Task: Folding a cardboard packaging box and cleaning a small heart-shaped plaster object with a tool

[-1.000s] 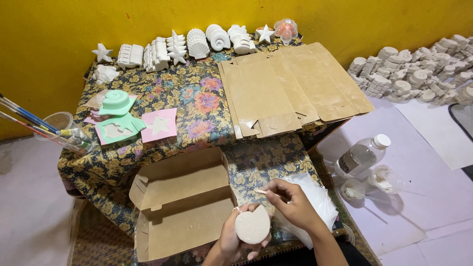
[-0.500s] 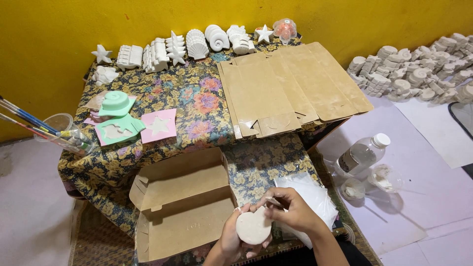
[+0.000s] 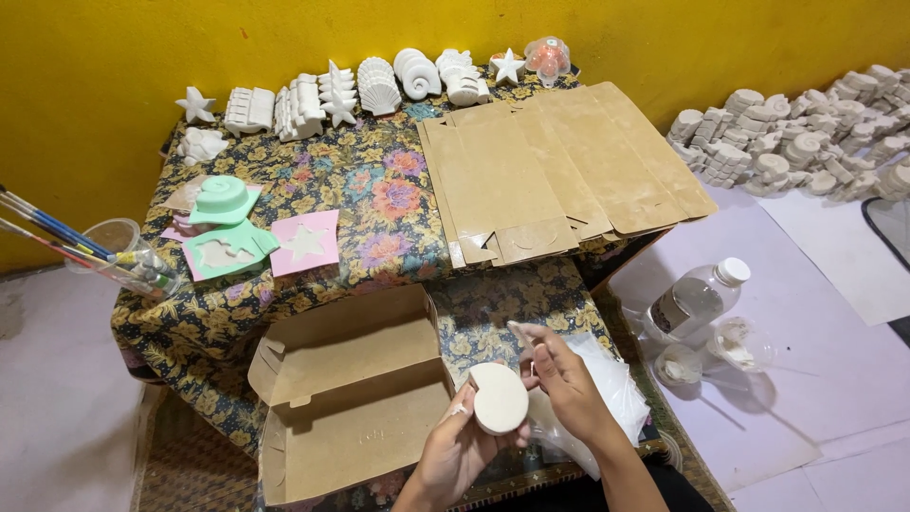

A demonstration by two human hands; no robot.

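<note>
A: What is the biggest thing you see?

B: A low table (image 3: 313,180) with a flowery cloth. It fills the middle of the frame, in front of a yellow wall (image 3: 284,38).

A: And on it?

B: A stack of flat brown cardboard sheets (image 3: 559,166) lies at the upper right of the table. An open cardboard box (image 3: 351,389) sits at the lower middle.

A: What is along the wall?

B: A row of white plaster shapes (image 3: 360,85), stars and shells, at the top. A big pile of more white shapes (image 3: 806,133) lies on the floor at the upper right.

A: Smaller things?

B: A clear bottle (image 3: 697,296) lies at the right. A cup with paintbrushes (image 3: 118,254) stands at the left. Green and pink molds (image 3: 246,237) lie near it.

A: Where are the hands?

B: At the bottom middle. The left hand (image 3: 455,455) is curled around a round white plaster piece (image 3: 499,398), just right of the open box. The right hand (image 3: 569,379) touches the piece's right edge, fingers pinched narrow. A clear plastic bag (image 3: 616,393) lies under that hand.
</note>
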